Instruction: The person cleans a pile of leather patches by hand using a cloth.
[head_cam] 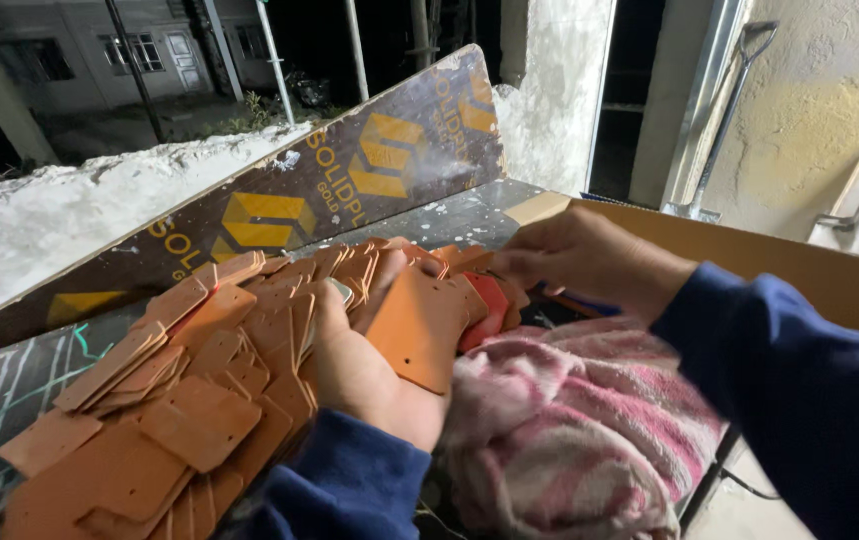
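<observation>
Orange leather-like tags [189,400] lie heaped at near left. Our left hand [369,370] is closed around one large tag [419,325]; our right hand [589,260] pinches into the far stack, grip hidden. A nudge could slide the loose heap off the board [9,370].

Flat orange leather pieces [199,420], matt and smooth, lie heaped on a dark glossy board [9,385] flecked with paint. Beside them a fluffy pink-and-white towel [569,430], soft cloth. Plain brown cardboard box [829,270], dull. Behind, rough white plaster ledge [69,215].
</observation>
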